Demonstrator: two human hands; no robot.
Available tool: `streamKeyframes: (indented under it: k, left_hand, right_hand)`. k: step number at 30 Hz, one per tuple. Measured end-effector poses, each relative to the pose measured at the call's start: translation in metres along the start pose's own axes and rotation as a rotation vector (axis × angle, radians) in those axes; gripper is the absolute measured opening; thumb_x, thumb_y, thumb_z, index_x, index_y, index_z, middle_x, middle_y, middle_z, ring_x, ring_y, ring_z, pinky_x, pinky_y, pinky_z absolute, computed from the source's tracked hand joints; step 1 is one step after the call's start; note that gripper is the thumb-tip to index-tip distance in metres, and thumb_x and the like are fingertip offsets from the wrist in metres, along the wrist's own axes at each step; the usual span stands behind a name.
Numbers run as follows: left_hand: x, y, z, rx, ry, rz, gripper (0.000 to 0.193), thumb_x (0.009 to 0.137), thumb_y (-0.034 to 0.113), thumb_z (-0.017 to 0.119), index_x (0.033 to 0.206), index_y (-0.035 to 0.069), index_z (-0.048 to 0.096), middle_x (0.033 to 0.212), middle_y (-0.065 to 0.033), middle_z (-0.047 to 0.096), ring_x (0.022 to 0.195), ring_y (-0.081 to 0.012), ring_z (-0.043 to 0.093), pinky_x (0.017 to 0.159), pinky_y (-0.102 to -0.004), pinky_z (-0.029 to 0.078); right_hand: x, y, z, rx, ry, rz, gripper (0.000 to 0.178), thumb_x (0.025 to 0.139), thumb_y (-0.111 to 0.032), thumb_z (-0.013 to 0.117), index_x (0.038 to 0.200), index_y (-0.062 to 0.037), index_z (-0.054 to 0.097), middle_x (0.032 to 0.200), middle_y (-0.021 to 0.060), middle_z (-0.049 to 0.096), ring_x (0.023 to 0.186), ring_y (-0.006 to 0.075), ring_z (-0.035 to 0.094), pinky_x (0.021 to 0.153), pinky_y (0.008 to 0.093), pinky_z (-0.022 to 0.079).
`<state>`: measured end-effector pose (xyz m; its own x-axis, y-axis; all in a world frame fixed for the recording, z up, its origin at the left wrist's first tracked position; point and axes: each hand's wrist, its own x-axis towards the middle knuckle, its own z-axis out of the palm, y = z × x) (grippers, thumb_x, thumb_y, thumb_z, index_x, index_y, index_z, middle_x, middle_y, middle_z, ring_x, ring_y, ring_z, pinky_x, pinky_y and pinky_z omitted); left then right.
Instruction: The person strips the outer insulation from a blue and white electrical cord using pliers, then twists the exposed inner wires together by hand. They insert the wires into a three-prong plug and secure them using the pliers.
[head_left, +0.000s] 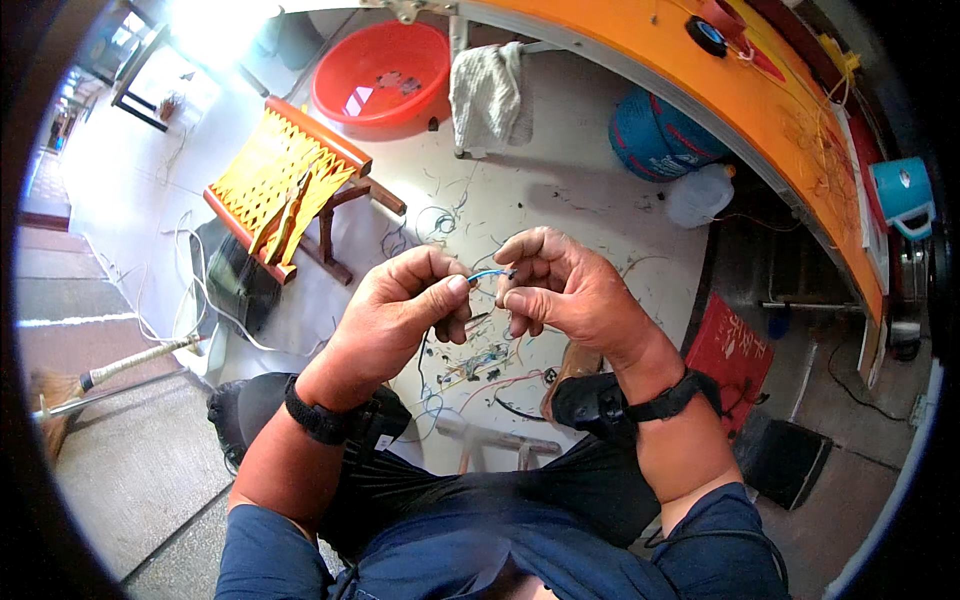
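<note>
A short blue wire (489, 273) with a dark end spans the gap between my two hands, above the littered floor. My left hand (410, 292) pinches one end between thumb and forefinger. On the other side, the curled fingers of my right hand (562, 288) close round the dark end; its thumb lies just below. Beneath my hands, wire scraps (482, 365) in several colours are strewn over the pale floor sheet (560, 225). A pair of pliers (290, 215) rests on the yellow woven seat of a wooden stool (262, 165) at the left.
A red basin (425, 60) and a hanging grey cloth (487, 98) are at the back. An orange tabletop (640, 45) curves along the right, above a blue bucket (660, 138) and a clear plastic jug (698, 195). A broom (130, 365) lies at left.
</note>
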<state>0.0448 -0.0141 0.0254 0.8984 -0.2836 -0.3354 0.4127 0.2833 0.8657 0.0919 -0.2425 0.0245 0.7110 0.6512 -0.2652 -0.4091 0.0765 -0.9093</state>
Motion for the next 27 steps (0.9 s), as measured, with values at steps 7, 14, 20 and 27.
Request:
streamKeyframes:
  k: [7,14,20,27]
  left_hand:
    - [-0.01,-0.003,-0.016,-0.067,0.038,0.005,0.012,0.101,0.016,0.061,0.101,0.004,0.062,0.08,-0.0014,0.065,0.067,-0.0096,0.063,0.062,-0.0235,0.051]
    - [-0.019,-0.007,-0.023,-0.033,0.046,-0.068,0.013,0.101,0.017,0.06,0.099,0.004,0.06,0.08,-0.0016,0.064,0.063,-0.0098,0.062,0.058,-0.0232,0.05]
    - [-0.023,-0.008,-0.023,-0.039,0.087,-0.08,0.014,0.101,0.018,0.059,0.099,0.003,0.058,0.076,-0.0021,0.061,0.06,-0.0105,0.059,0.057,-0.0237,0.05]
    - [-0.023,-0.008,-0.021,-0.115,0.104,-0.068,0.014,0.102,0.017,0.058,0.101,0.003,0.058,0.077,-0.0016,0.062,0.062,-0.0098,0.06,0.058,-0.0234,0.051]
  right_hand:
    - [0.022,0.006,0.021,0.025,0.011,-0.026,0.026,0.092,-0.007,0.071,0.115,-0.0033,0.061,0.092,0.0041,0.066,0.075,0.0109,0.065,0.066,0.0243,0.055]
    - [0.03,0.012,0.024,-0.076,0.174,-0.138,0.013,0.094,-0.008,0.068,0.105,-0.0026,0.065,0.087,0.0042,0.068,0.07,0.0101,0.066,0.064,0.0244,0.056]
    - [0.032,0.006,0.011,-0.389,0.239,-0.268,0.021,0.092,-0.007,0.07,0.112,-0.0031,0.067,0.096,0.0047,0.069,0.087,0.0129,0.067,0.077,0.0275,0.057]
    - [0.032,0.005,0.014,-0.518,0.089,-0.184,0.023,0.087,-0.007,0.075,0.109,-0.0007,0.07,0.103,0.0056,0.067,0.096,0.0129,0.065,0.085,0.0292,0.055]
